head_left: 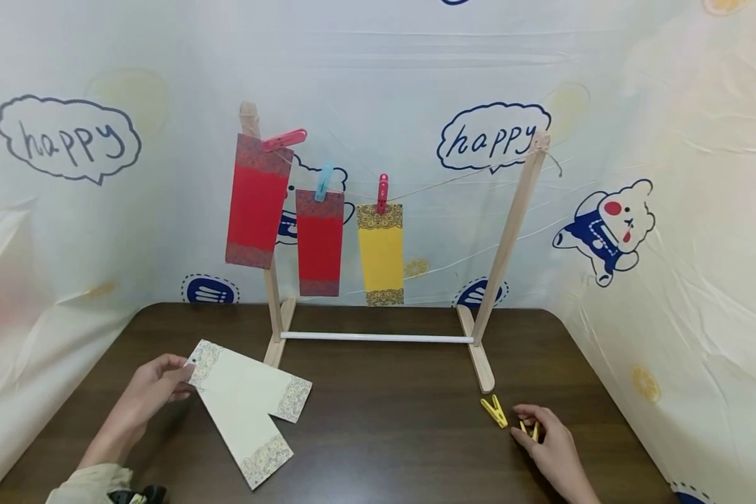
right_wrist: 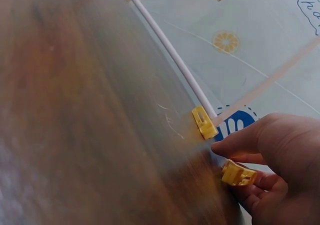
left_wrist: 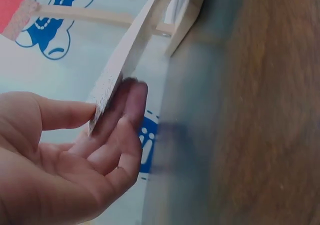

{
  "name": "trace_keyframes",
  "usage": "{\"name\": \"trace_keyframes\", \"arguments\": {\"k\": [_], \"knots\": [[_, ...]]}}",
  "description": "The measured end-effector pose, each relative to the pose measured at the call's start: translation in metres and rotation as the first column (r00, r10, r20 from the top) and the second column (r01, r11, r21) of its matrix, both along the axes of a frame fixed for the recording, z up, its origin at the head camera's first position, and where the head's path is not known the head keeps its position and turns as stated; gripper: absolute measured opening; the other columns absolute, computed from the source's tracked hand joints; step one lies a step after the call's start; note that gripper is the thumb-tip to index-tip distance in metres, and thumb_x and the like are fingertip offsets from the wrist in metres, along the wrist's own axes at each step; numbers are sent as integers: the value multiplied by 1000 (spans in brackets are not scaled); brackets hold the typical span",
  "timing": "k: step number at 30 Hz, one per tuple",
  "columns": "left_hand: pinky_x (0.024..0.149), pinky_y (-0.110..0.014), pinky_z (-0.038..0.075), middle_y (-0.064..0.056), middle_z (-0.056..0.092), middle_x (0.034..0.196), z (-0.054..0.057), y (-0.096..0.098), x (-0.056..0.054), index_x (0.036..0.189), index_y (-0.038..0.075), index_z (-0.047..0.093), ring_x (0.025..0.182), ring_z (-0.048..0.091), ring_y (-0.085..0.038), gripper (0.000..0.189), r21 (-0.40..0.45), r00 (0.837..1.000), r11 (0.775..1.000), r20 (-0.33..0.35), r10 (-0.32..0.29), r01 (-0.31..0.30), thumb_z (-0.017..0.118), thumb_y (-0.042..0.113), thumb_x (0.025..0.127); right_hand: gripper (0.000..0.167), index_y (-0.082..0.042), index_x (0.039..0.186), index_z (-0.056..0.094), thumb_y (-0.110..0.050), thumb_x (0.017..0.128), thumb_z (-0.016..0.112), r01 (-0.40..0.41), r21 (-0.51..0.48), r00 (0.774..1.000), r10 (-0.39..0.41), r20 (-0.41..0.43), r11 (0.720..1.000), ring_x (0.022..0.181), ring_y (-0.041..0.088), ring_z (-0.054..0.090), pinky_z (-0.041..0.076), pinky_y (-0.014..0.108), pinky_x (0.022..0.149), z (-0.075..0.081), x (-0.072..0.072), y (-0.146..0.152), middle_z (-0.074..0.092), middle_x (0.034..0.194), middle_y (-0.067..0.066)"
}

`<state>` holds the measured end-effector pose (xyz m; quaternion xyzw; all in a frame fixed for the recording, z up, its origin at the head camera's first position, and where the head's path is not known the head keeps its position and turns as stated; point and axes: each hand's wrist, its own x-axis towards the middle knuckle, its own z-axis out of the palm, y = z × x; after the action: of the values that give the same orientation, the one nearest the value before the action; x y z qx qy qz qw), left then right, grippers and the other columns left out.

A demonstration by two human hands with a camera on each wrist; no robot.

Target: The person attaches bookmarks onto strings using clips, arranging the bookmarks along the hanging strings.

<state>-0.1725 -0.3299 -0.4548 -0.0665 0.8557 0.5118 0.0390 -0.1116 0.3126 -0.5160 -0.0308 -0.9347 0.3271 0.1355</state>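
In the head view, the left hand [head_left: 154, 388] at lower left pinches two fanned cream rectangular cards [head_left: 239, 392] by their patterned corners. At lower right, the right hand [head_left: 553, 444] curves around a yellow plastic clothespin [head_left: 535, 432]; another yellow clothespin [head_left: 494, 411] lies just beside it on the brown wooden table [head_left: 378, 434].

The left wrist view shows thumb and fingers holding the cards' edge, centre-left.

In the right wrist view, the fingers bend about the clothespin, lower right; whether they pinch it, I cannot tell.
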Motion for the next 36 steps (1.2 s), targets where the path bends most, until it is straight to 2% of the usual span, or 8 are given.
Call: {"name": "trace_keyframes", "arguments": {"k": [5, 9, 14, 18, 24, 30, 36], "knots": [[73, -28, 57, -20, 59, 110, 6, 8, 2, 122, -12, 47, 85, 61, -10, 43, -59, 997, 997, -62, 44, -48, 46, 27, 106, 29, -11, 107, 72, -7, 80, 82, 15, -10, 1000, -15, 19, 1000, 86, 9, 58, 48, 25, 72, 1, 1, 2, 64, 99, 1], [71, -24, 54, -20, 61, 111, 11, 14, 4, 121, -9, 50, 86, 61, -12, 42, -101, 992, 992, -108, 67, -78, 46, 30, 106, 29, -10, 110, 72, -10, 82, 82, 27, -22, 999, -26, 37, 999, 92, 15, 59, 52, 27, 77, 1, 1, 3, 63, 107, 5], [70, -20, 54, -22, 63, 111, 17, 21, 6, 124, -8, 48, 84, 62, -8, 41, -79, 985, 992, -151, 88, -100, 44, 29, 107, 31, -8, 109, 71, -14, 81, 83, 16, -13, 1000, -16, 0, 1000, 98, 25, 63, 54, 31, 83, 2, 2, 6, 63, 115, 10], [73, -22, 58, -21, 65, 108, 23, 25, 7, 126, -9, 45, 80, 66, -5, 39, 10, 973, 997, -217, 81, -80, 45, 26, 107, 34, -9, 109, 72, -17, 80, 85, 2, 11, 1000, -2, -12, 1000, 102, 28, 62, 53, 35, 85, 3, 3, 7, 63, 117, 12], [71, -21, 57, 3, 70, 88, 33, 31, 10, 122, -6, 47, 78, 68, -7, 33, 111, 948, 993, -308, 83, -51, 51, 22, 105, 35, -9, 113, 71, -21, 82, 83, -4, 20, 999, 4, 34, 1000, 108, 31, 59, 52, 41, 87, 5, 4, 9, 62, 122, 14], [70, -16, 53, 9, 71, 85, 46, 42, 18, 118, -3, 52, 79, 64, -3, 30, 79, 932, 996, -357, 66, -40, 55, 23, 103, 38, -8, 113, 70, -33, 86, 79, 2, 60, 999, -4, 42, 998, 104, 30, 60, 53, 40, 83, 6, 6, 14, 62, 121, 15], [65, -18, 47, 4, 70, 83, 60, 58, 28, 111, -4, 63, 76, 60, -5, 30, 11, 922, 1000, -387, -4, 9, 59, 24, 102, 48, -5, 116, 68, -40, 85, 79, 0, 61, 996, -6, 94, 998, 102, 28, 59, 53, 36, 81, 8, 6, 18, 61, 121, 17]]}}
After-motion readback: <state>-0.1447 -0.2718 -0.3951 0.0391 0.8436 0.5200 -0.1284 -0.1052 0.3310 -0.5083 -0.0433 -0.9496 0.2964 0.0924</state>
